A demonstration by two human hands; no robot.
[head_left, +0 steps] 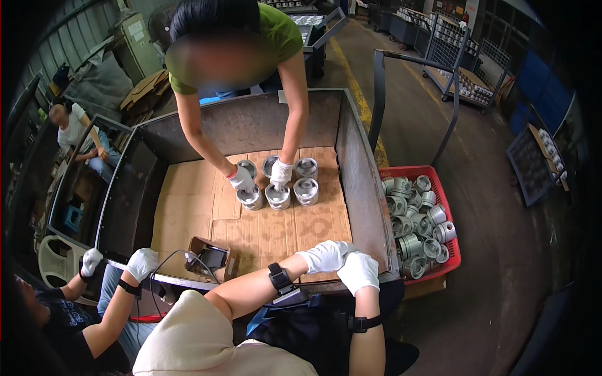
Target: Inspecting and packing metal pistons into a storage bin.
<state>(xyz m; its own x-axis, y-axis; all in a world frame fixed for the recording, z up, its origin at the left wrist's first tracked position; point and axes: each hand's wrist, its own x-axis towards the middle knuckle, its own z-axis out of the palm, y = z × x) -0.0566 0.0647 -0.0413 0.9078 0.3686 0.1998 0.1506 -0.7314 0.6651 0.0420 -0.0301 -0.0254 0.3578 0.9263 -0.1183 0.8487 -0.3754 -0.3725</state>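
My left hand (323,256) and my right hand (360,272), both in white gloves, meet over the near right edge of a metal cart (370,207). The gloves touch and overlap. Their fingers look curled together, and whatever lies between them is hidden. Inside the cart, several silvery pistons (306,192) stand in two rows on a cardboard sheet (251,235). Across from me, a co-worker in a green top leans in. That person's gloved left hand (281,175) and gloved right hand (242,178) reach into front-row pistons.
A red crate (453,250) heaped with pistons stands right of the cart. An open cardboard box (210,258) with a dark thing and a cable sits at the near left. Another gloved person (100,335) is at lower left; someone sits (94,141) farther back. Wheeled racks (467,69) stand far right.
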